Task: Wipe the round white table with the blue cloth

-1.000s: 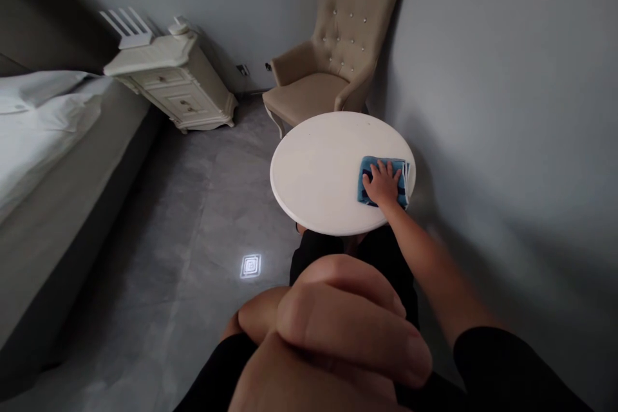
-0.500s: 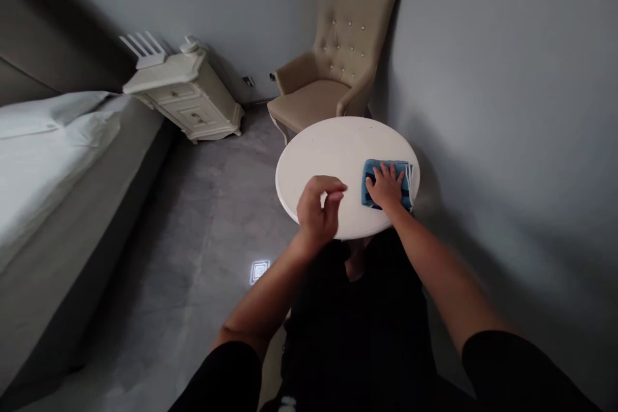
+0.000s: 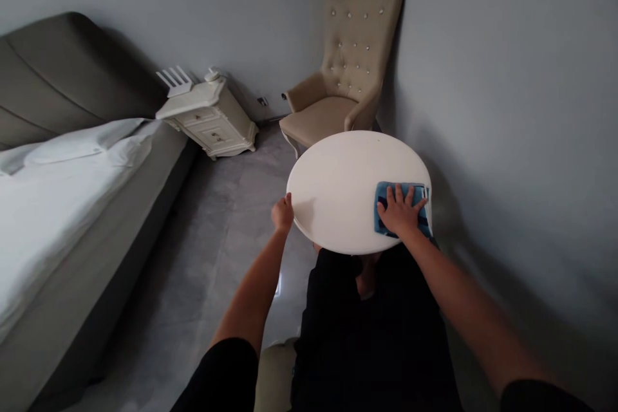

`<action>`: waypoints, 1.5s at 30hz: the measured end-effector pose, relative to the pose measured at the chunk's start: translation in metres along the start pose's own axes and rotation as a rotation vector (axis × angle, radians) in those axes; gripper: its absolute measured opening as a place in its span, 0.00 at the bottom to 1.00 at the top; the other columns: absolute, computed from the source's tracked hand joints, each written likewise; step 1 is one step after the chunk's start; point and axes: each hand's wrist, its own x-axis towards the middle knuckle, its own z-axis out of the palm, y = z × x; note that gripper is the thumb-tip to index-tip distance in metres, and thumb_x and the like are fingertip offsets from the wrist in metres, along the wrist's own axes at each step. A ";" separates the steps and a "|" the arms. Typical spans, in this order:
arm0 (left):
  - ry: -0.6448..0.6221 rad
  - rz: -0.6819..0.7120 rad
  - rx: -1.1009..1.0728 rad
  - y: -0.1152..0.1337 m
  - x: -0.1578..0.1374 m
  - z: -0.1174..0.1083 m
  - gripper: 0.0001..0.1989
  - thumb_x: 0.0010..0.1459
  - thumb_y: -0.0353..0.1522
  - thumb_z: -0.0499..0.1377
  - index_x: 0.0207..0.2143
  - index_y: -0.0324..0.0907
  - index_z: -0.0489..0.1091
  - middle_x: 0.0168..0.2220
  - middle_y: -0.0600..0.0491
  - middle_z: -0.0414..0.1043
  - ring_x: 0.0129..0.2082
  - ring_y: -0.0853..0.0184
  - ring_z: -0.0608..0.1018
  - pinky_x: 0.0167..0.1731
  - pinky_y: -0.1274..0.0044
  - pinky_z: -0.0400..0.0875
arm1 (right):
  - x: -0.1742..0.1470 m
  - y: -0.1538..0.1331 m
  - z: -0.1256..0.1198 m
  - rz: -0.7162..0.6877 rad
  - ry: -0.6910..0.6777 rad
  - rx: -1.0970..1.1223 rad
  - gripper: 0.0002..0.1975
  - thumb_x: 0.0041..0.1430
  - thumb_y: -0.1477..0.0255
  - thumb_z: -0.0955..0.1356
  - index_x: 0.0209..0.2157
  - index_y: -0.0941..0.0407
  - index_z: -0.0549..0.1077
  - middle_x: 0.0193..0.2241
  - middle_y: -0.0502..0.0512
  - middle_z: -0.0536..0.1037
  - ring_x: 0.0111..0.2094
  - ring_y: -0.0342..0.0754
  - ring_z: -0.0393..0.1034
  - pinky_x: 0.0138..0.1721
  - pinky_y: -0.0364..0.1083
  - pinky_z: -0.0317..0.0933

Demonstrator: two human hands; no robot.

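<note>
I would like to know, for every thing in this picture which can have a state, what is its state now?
Cloth: folded, flat on the table
Table: standing upright
Right hand: open, fingers spread, on the cloth
Left hand: curled at the table's edge
Nightstand drawers: shut
Router: antennas raised
Chair: upright

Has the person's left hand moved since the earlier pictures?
Yes. Judged against the white table, the left hand has moved leftward and is now at the table's left rim.
</note>
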 end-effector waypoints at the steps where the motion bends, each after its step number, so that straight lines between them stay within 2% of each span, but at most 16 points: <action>1: 0.005 -0.020 0.006 -0.003 0.010 0.001 0.27 0.85 0.44 0.46 0.38 0.42 0.77 0.44 0.39 0.85 0.46 0.55 0.80 0.46 0.69 0.64 | -0.010 0.004 0.001 -0.011 0.001 -0.001 0.39 0.80 0.54 0.61 0.83 0.56 0.65 0.86 0.67 0.52 0.85 0.87 0.33 0.74 0.95 0.26; 3: 0.040 -0.042 -0.004 -0.006 0.030 0.005 0.28 0.85 0.43 0.45 0.42 0.40 0.80 0.48 0.37 0.85 0.49 0.54 0.81 0.47 0.69 0.66 | -0.027 0.012 0.002 -0.011 0.000 -0.010 0.38 0.80 0.54 0.61 0.83 0.52 0.66 0.87 0.65 0.52 0.86 0.85 0.33 0.74 0.95 0.28; 6: 0.083 -0.076 -0.047 -0.003 0.058 0.015 0.23 0.83 0.41 0.48 0.54 0.38 0.80 0.55 0.36 0.85 0.56 0.54 0.82 0.52 0.70 0.72 | -0.040 0.018 -0.002 0.013 -0.026 -0.064 0.38 0.82 0.52 0.58 0.84 0.51 0.63 0.87 0.62 0.50 0.86 0.83 0.33 0.76 0.93 0.32; 8: 0.062 -0.120 -0.064 0.002 0.075 0.024 0.22 0.82 0.41 0.50 0.61 0.38 0.77 0.57 0.36 0.85 0.59 0.53 0.83 0.55 0.69 0.75 | -0.036 0.020 -0.007 0.030 -0.050 -0.112 0.39 0.83 0.52 0.56 0.85 0.52 0.61 0.88 0.62 0.49 0.86 0.83 0.33 0.76 0.92 0.36; 11: -0.002 -0.156 -0.068 0.009 0.097 0.038 0.24 0.81 0.42 0.53 0.66 0.36 0.74 0.61 0.33 0.84 0.62 0.49 0.85 0.59 0.65 0.78 | -0.013 0.025 -0.015 0.062 -0.061 -0.151 0.39 0.83 0.51 0.55 0.85 0.53 0.60 0.88 0.62 0.49 0.86 0.82 0.35 0.76 0.91 0.40; 15: -0.082 -0.178 -0.069 0.009 0.117 0.054 0.28 0.83 0.46 0.50 0.65 0.36 0.76 0.62 0.27 0.83 0.65 0.42 0.85 0.63 0.59 0.78 | 0.039 0.039 -0.024 0.085 -0.033 -0.172 0.40 0.83 0.51 0.55 0.85 0.54 0.60 0.87 0.63 0.52 0.85 0.81 0.40 0.77 0.87 0.44; 20: -0.111 -0.153 -0.024 0.002 0.125 0.065 0.31 0.84 0.48 0.43 0.61 0.36 0.77 0.63 0.26 0.83 0.66 0.40 0.84 0.64 0.55 0.78 | 0.128 0.049 -0.030 0.155 -0.006 -0.180 0.41 0.83 0.49 0.55 0.85 0.56 0.60 0.86 0.65 0.53 0.83 0.82 0.46 0.77 0.83 0.50; 23: -0.129 -0.148 0.008 -0.001 0.127 0.067 0.33 0.85 0.48 0.41 0.63 0.35 0.76 0.64 0.26 0.82 0.66 0.39 0.84 0.64 0.54 0.78 | 0.189 0.043 -0.026 0.194 0.032 -0.177 0.41 0.82 0.50 0.56 0.84 0.58 0.61 0.85 0.69 0.55 0.81 0.81 0.53 0.77 0.82 0.51; 26: -0.137 -0.164 0.010 -0.002 0.128 0.069 0.33 0.85 0.49 0.41 0.63 0.36 0.76 0.63 0.27 0.83 0.64 0.40 0.85 0.63 0.55 0.78 | 0.247 0.024 -0.019 0.212 0.058 -0.178 0.41 0.82 0.50 0.56 0.84 0.59 0.61 0.84 0.71 0.57 0.79 0.81 0.57 0.76 0.83 0.52; 29: -0.137 -0.169 0.013 -0.003 0.129 0.069 0.31 0.85 0.49 0.41 0.61 0.38 0.76 0.60 0.28 0.85 0.62 0.42 0.87 0.60 0.57 0.79 | 0.300 -0.010 -0.008 0.208 0.045 -0.190 0.41 0.83 0.50 0.55 0.85 0.58 0.59 0.84 0.73 0.57 0.80 0.82 0.54 0.76 0.85 0.49; 31: -0.148 -0.173 0.015 -0.003 0.129 0.068 0.31 0.85 0.49 0.41 0.61 0.39 0.75 0.59 0.29 0.85 0.61 0.42 0.87 0.59 0.57 0.79 | 0.329 -0.043 0.002 0.172 0.027 -0.180 0.41 0.83 0.50 0.54 0.85 0.57 0.58 0.85 0.71 0.55 0.81 0.84 0.50 0.76 0.87 0.46; 35: -0.168 -0.183 0.013 -0.003 0.129 0.067 0.31 0.85 0.49 0.40 0.60 0.40 0.75 0.59 0.30 0.85 0.61 0.42 0.87 0.59 0.57 0.79 | 0.362 -0.137 0.027 0.018 -0.003 -0.127 0.40 0.83 0.52 0.54 0.85 0.56 0.60 0.87 0.66 0.52 0.83 0.87 0.43 0.77 0.89 0.39; 38: -0.171 -0.195 0.021 -0.003 0.130 0.067 0.31 0.85 0.49 0.39 0.60 0.42 0.75 0.60 0.31 0.85 0.61 0.42 0.87 0.59 0.57 0.79 | 0.354 -0.222 0.050 -0.142 -0.040 -0.093 0.39 0.82 0.53 0.55 0.85 0.55 0.61 0.87 0.64 0.52 0.84 0.86 0.41 0.77 0.89 0.35; 41: -0.170 -0.196 0.032 -0.002 0.130 0.068 0.31 0.85 0.49 0.39 0.60 0.42 0.75 0.60 0.30 0.85 0.61 0.42 0.87 0.59 0.56 0.79 | 0.320 -0.299 0.073 -0.341 -0.091 -0.036 0.38 0.81 0.54 0.58 0.83 0.54 0.65 0.86 0.61 0.55 0.84 0.83 0.40 0.79 0.87 0.32; 43: -0.167 -0.192 0.038 -0.002 0.130 0.068 0.31 0.85 0.49 0.39 0.60 0.42 0.75 0.60 0.30 0.85 0.61 0.41 0.87 0.59 0.55 0.79 | 0.294 -0.336 0.086 -0.460 -0.124 -0.013 0.36 0.81 0.53 0.59 0.81 0.51 0.69 0.86 0.55 0.56 0.85 0.80 0.41 0.81 0.84 0.30; 45: -0.160 -0.186 0.050 -0.001 0.131 0.067 0.31 0.85 0.49 0.39 0.60 0.41 0.75 0.59 0.30 0.85 0.62 0.41 0.87 0.60 0.55 0.79 | 0.273 -0.357 0.092 -0.546 -0.155 -0.006 0.35 0.80 0.52 0.60 0.79 0.48 0.72 0.86 0.49 0.58 0.86 0.77 0.40 0.83 0.80 0.31</action>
